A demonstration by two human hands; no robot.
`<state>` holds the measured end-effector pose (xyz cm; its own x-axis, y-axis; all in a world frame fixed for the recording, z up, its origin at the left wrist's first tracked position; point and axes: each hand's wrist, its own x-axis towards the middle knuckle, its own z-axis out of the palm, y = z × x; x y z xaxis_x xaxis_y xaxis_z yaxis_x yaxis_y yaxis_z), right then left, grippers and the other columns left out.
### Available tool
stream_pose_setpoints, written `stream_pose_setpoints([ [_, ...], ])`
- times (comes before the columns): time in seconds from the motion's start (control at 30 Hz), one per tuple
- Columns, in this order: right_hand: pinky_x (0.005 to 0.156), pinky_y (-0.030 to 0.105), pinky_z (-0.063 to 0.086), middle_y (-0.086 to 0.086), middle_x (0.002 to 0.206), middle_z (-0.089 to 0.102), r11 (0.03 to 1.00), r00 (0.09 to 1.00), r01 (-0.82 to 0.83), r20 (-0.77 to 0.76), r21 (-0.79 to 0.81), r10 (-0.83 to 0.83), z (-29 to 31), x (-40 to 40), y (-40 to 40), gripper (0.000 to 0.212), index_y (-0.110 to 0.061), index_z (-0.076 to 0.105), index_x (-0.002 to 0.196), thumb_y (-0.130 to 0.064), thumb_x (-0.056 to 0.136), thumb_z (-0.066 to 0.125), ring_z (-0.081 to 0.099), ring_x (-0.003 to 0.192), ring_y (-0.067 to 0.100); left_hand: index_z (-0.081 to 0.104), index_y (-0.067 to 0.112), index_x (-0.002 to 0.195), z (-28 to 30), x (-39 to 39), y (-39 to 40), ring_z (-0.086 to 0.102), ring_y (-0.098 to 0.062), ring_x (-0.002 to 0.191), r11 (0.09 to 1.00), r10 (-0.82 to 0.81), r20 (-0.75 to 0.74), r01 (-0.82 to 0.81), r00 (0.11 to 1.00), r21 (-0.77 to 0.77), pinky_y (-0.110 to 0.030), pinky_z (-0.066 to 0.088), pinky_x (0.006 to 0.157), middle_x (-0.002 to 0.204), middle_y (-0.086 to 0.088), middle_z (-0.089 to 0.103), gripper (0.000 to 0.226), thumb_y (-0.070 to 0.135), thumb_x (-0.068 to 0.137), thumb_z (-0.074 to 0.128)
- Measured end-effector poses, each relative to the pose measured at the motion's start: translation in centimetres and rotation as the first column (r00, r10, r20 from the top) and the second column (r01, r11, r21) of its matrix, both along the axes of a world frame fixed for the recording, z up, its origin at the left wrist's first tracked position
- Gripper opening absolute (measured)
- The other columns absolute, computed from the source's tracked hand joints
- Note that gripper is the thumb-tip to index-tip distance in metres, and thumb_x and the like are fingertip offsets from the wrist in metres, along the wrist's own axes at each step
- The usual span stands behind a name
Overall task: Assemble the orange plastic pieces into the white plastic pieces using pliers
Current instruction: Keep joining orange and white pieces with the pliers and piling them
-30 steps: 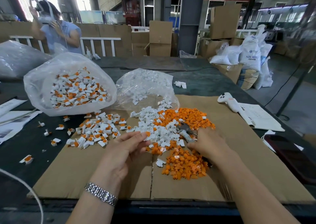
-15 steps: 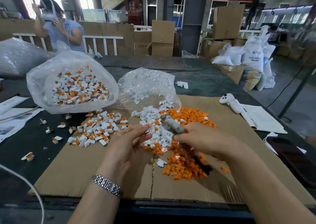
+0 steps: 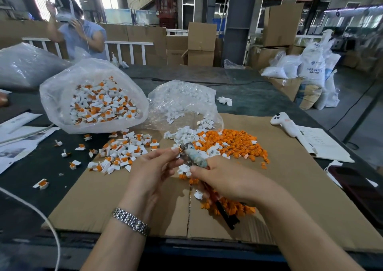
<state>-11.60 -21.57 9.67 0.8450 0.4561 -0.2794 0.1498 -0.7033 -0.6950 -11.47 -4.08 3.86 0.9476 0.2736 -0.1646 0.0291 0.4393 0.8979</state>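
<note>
Cardboard sheet (image 3: 103, 204) mid-frame carries orange pieces (image 3: 234, 142) and white pieces (image 3: 186, 136). Right hand (image 3: 226, 177) grips pliers (image 3: 193, 156); left hand (image 3: 153, 167) pinches a small piece at their tip.

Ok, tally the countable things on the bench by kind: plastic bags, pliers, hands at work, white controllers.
Plastic bags: 3, one of assembled pieces, one of white pieces, one far left
Pliers: 1
Hands: 2, left, right
White controller: 1
Total: 7

The right hand (image 3: 226, 177) has lifted the pliers (image 3: 193, 155) off the pile — up to the left hand's fingers (image 3: 165, 154).
</note>
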Motion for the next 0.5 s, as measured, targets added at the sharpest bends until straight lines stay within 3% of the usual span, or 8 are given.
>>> stream_pose_setpoints([
  [0.17,0.069,0.041,0.057,0.005,0.067,0.064,0.998,0.995,0.051,0.085,-0.030,-0.048,-0.8,-0.7,0.7,0.041,-0.010,0.055,0.088,-0.046,0.105,0.042,0.062,0.054,0.016,0.073,0.001,0.088,-0.2,-0.2,-0.1,0.076,-0.015,0.067,0.999,0.010,-0.019,-0.011,1.000,-0.034,-0.017,0.054,0.049,0.083,-0.014,0.079,0.031,0.014,0.061,0.082],
  [0.27,0.069,0.040,0.057,0.006,0.071,0.061,0.995,0.987,0.087,0.136,-0.042,-0.081,-1.0,-1.1,1.3,0.039,-0.011,0.055,0.090,-0.045,0.105,0.044,0.060,0.055,0.018,0.072,-0.003,0.092,-0.3,-0.3,-0.1,0.075,-0.015,0.065,0.998,0.010,-0.017,-0.011,1.000,-0.062,-0.017,0.057,0.054,0.080,-0.014,0.078,0.028,0.008,0.068,0.081],
  [0.37,0.067,0.039,0.057,0.007,0.073,0.061,0.992,0.976,0.110,0.193,-0.055,-0.098,-1.6,-1.2,1.6,0.036,-0.011,0.059,0.094,-0.044,0.105,0.045,0.060,0.060,0.021,0.071,-0.004,0.090,-0.3,-0.2,-0.1,0.075,-0.015,0.063,0.997,0.025,-0.021,-0.027,0.999,-0.073,-0.018,0.059,0.056,0.077,-0.013,0.077,0.011,0.000,0.082,0.077],
  [0.43,0.061,0.036,0.056,0.008,0.070,0.064,0.996,0.986,0.093,0.139,-0.009,-0.091,-1.6,-1.0,1.4,0.040,-0.008,0.059,0.095,-0.043,0.105,0.045,0.063,0.055,0.020,0.072,-0.003,0.091,-0.3,-0.1,-0.2,0.075,-0.015,0.065,0.998,0.019,-0.023,-0.020,1.000,-0.061,-0.019,0.060,0.058,0.079,-0.014,0.078,0.010,0.001,0.083,0.076],
  [0.5,0.053,0.027,0.054,0.008,0.069,0.066,0.995,0.998,0.069,-0.018,0.076,-0.068,-1.2,-0.5,0.6,0.042,-0.005,0.059,0.095,-0.043,0.105,0.045,0.063,0.052,0.015,0.073,-0.002,0.094,-0.4,0.1,0.0,0.076,-0.016,0.068,0.999,0.022,-0.014,-0.023,1.000,-0.044,-0.020,0.060,0.059,0.083,-0.014,0.078,0.012,0.003,0.084,0.077],
])
